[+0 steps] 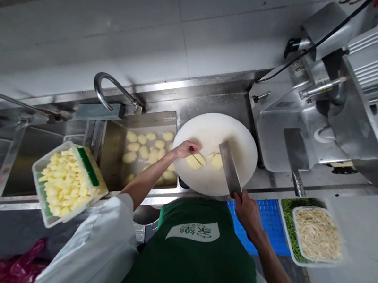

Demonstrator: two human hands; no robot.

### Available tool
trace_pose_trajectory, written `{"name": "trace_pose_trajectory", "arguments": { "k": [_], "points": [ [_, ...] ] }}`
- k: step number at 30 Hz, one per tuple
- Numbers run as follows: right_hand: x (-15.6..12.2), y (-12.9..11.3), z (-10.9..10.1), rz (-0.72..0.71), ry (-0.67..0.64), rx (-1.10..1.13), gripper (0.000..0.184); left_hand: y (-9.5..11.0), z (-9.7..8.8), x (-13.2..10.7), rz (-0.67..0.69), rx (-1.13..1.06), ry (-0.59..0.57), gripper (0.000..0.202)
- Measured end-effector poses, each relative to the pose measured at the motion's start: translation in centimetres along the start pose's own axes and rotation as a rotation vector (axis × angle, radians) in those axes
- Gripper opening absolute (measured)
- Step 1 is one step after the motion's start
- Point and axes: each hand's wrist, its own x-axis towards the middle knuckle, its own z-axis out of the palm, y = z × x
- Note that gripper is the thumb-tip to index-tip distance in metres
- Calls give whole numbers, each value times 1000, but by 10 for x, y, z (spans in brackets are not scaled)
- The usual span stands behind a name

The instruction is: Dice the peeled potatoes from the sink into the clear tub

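Your right hand (247, 210) has its fingers wrapped round the handle of a broad steel cleaver (230, 168), blade just beside some pale yellow cut potato (216, 161) on the round white chopping board (212, 128). Your left hand's (186, 149) fingers are curled by the split pale yellow potato (194, 162), can't tell if they're gripping it. Oval peeled potatoes (153, 156) fill the steel sink (109, 157) alongside.

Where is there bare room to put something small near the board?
The back of the board, between its far rim and the cut potato, looks bare; so does the metal counter between the board and the wall. The board's middle is crowded: left hand, cut potato, knife. The sink beside it holds many potatoes.
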Motion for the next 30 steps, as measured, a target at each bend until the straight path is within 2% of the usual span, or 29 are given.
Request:
{"name": "trace_pose_trajectory", "arguments": {
  "k": [3, 6, 13, 19, 21, 24, 26, 28, 30],
  "points": [
    [-2, -4, 4, -22, -37, -6, 25, 8, 3, -1, 3, 148, -118, 17],
    [-3, -6, 3, -20, -38, -7, 25, 20, 7, 0, 9, 254, -169, 10],
    [-9, -1, 0, 56, -19, 37, 27, 37, 7, 9, -81, 295, -193, 19],
    [-16, 1, 1, 84, 14, 42, 25, 48, 12, 15, -152, 323, -149, 32],
    [-18, 0, 1, 97, 10, 46, 24, 50, 14, 16, -167, 336, -177, 31],
    [-19, 2, 3, 118, 2, 56, 24, 50, 13, 14, -191, 348, -253, 41],
    [-20, 3, 4, 115, 4, 64, 24, 48, 11, 12, -150, 334, -321, 42],
    [-21, 5, 7, 103, 6, 75, 23, 45, 7, 8, -65, 308, -391, 33],
    [-22, 7, 9, 80, 7, 83, 22, 42, 2, 5, 38, 313, -403, 21]
  ]
}}
